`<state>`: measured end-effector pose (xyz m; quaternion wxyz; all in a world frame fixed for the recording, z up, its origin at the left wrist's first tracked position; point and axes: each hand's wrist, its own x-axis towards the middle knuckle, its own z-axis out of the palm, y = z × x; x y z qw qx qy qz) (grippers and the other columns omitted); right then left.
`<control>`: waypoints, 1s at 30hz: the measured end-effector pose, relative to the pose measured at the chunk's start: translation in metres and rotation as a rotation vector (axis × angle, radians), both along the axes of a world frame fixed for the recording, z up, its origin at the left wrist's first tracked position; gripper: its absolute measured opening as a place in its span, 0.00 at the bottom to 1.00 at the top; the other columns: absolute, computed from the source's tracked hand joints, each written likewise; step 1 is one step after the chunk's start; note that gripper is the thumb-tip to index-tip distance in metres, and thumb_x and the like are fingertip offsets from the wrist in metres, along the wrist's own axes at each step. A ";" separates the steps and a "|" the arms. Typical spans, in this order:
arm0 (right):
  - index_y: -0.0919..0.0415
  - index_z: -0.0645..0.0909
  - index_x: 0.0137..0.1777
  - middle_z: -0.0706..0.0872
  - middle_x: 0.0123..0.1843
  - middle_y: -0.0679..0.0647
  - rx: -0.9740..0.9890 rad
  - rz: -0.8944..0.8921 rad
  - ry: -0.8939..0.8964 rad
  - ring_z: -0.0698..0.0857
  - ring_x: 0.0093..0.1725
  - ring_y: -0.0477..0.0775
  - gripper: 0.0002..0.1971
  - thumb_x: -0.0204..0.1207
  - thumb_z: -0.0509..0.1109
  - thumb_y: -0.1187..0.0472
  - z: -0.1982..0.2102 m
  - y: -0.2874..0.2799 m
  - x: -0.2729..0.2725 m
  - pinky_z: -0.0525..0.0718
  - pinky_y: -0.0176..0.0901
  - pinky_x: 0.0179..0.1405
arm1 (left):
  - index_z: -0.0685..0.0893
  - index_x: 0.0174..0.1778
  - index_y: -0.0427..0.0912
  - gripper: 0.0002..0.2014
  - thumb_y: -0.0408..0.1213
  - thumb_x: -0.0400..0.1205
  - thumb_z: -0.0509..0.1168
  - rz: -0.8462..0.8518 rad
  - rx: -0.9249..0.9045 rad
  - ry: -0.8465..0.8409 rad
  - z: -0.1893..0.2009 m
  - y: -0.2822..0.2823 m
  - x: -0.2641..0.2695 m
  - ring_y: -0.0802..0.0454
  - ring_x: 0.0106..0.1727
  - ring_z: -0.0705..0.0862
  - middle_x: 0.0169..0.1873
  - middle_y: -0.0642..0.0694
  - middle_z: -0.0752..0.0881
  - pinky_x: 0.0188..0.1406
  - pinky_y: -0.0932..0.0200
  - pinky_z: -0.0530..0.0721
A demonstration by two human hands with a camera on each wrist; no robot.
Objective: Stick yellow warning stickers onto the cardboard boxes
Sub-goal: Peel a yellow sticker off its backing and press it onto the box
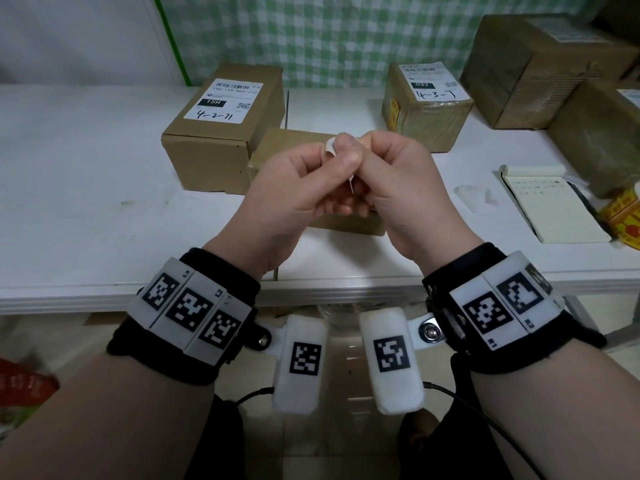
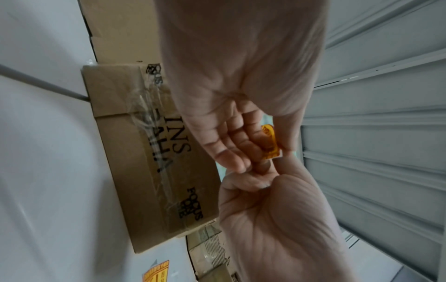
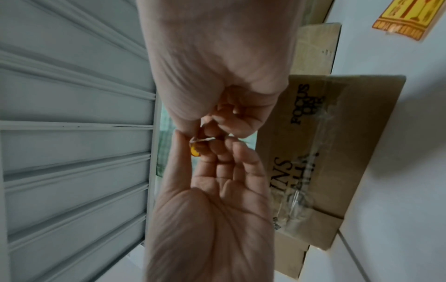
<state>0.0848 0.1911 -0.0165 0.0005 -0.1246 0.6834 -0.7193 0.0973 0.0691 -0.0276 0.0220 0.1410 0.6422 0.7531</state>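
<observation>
Both hands meet above a taped brown cardboard box (image 1: 277,147) printed with black letters (image 2: 149,152) (image 3: 342,145). My left hand (image 1: 327,157) (image 2: 263,150) pinches a small yellow warning sticker (image 2: 270,143) (image 3: 195,151) between thumb and fingers. My right hand (image 1: 349,150) (image 3: 207,126) pinches its white backing (image 1: 331,145) (image 3: 202,140) at the edge. Two labelled boxes stand behind: one marked 4-2-71 (image 1: 221,133), and one marked 4-3-7 (image 1: 426,105) with a yellow sticker (image 1: 393,114) on its side.
Larger boxes (image 1: 530,71) are stacked at the back right. A notepad (image 1: 554,206), a scrap of white backing paper (image 1: 474,197) and a pile of yellow stickers (image 1: 623,216) lie on the white table (image 1: 86,202) to the right.
</observation>
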 end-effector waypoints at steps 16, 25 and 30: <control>0.66 0.75 0.35 0.68 0.14 0.47 -0.345 0.190 -0.211 0.69 0.17 0.46 0.14 0.82 0.62 0.61 0.003 0.000 0.002 0.70 0.29 0.15 | 0.78 0.49 0.28 0.10 0.33 0.80 0.60 -0.080 0.184 -0.076 0.002 -0.004 -0.001 0.42 0.37 0.75 0.33 0.37 0.84 0.37 0.56 0.72; 0.67 0.79 0.32 0.71 0.15 0.51 -0.481 0.249 -0.289 0.71 0.20 0.47 0.18 0.82 0.59 0.62 0.003 -0.001 0.001 0.69 0.25 0.12 | 0.78 0.49 0.27 0.10 0.32 0.78 0.60 -0.138 0.271 -0.121 0.001 -0.007 -0.003 0.40 0.40 0.77 0.35 0.35 0.86 0.34 0.63 0.75; 0.66 0.80 0.36 0.66 0.28 0.59 -0.547 0.258 -0.381 0.68 0.26 0.50 0.13 0.79 0.63 0.59 -0.001 0.001 -0.001 0.67 0.24 0.10 | 0.76 0.55 0.27 0.17 0.34 0.74 0.63 -0.136 0.341 -0.135 0.001 -0.007 -0.004 0.33 0.48 0.70 0.41 0.31 0.81 0.35 0.61 0.72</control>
